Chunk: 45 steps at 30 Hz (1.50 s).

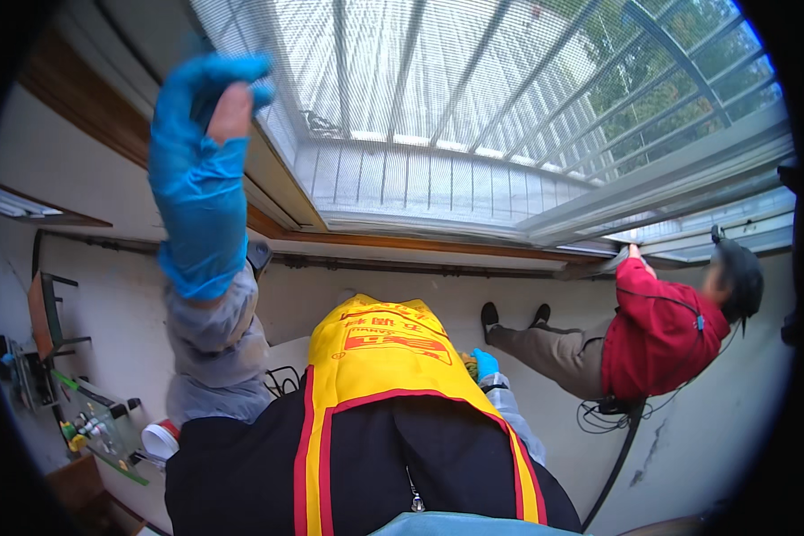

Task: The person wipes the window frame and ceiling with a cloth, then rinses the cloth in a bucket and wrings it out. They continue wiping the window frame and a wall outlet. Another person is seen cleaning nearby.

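My left hand (204, 161), in a torn blue disposable glove with the thumb bare, is raised at the upper left beside the screened window (402, 100). Its fingers are bent and somewhat blurred, and I cannot tell whether anything is between them. My right hand (486, 364), also in a blue glove, is low at my right side, partly behind the yellow apron (382, 348). It is shut on a yellowish-green cloth or sponge (470, 366), mostly hidden. Clear plastic sleeves cover both forearms.
A person in a red jacket (663, 328) stands at the right, a hand at the window frame. Metal bars (496, 53) lie beyond the screen. At the left are a glass-topped table (110, 429) holding small items, a white tub (159, 440) and a chair (43, 315).
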Tool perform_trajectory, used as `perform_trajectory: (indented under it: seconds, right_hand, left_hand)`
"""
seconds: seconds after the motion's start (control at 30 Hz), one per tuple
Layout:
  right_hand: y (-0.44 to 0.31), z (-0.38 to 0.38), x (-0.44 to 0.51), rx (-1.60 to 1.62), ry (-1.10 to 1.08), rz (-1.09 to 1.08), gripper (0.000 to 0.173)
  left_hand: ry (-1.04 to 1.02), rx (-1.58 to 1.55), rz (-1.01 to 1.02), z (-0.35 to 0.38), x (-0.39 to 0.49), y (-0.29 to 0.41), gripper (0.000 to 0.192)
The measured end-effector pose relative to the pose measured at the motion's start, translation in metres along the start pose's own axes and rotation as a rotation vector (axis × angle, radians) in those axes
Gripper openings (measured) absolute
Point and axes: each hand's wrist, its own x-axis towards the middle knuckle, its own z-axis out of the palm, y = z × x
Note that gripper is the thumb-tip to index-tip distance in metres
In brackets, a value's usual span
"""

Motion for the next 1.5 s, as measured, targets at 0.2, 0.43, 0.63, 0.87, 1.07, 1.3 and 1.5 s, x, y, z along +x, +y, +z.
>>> perform_trajectory:
  seconds: [0.2,0.43,0.63,0.87,1.07,1.3,1.5]
  right_hand:
    - [-0.004,0.02,-0.032,0.117,-0.056,0.132,0.038]
    - [-0.029,0.017,-0.05,-0.213,-0.178,0.008,0.03]
    - [-0.036,0.009,-0.061,0.071,0.01,0.142,0.047]
    - [-0.033,0.023,-0.067,0.212,0.126,0.324,0.046]
    - [-0.013,0.064,-0.075,0.244,0.083,0.356,0.051]
    - [0.001,0.067,-0.08,0.16,-0.051,0.304,0.047]
    - [-0.021,0.034,-0.077,-0.082,0.01,-0.103,0.038]
  left_hand:
    - [0.364,0.077,-0.269,0.001,-0.101,-0.112,0.026]
    - [0.308,0.138,-0.416,0.01,-0.154,-0.154,0.044]
    - [0.324,0.236,-0.225,0.004,-0.141,-0.15,0.049]
    - [0.212,0.635,-0.026,-0.003,-0.136,-0.164,0.051]
    - [0.083,0.757,0.035,-0.013,-0.137,-0.172,0.04]
    - [0.21,0.395,-0.052,0.008,-0.131,-0.15,0.027]
    - [0.313,0.389,-0.184,0.028,-0.147,-0.155,0.064]
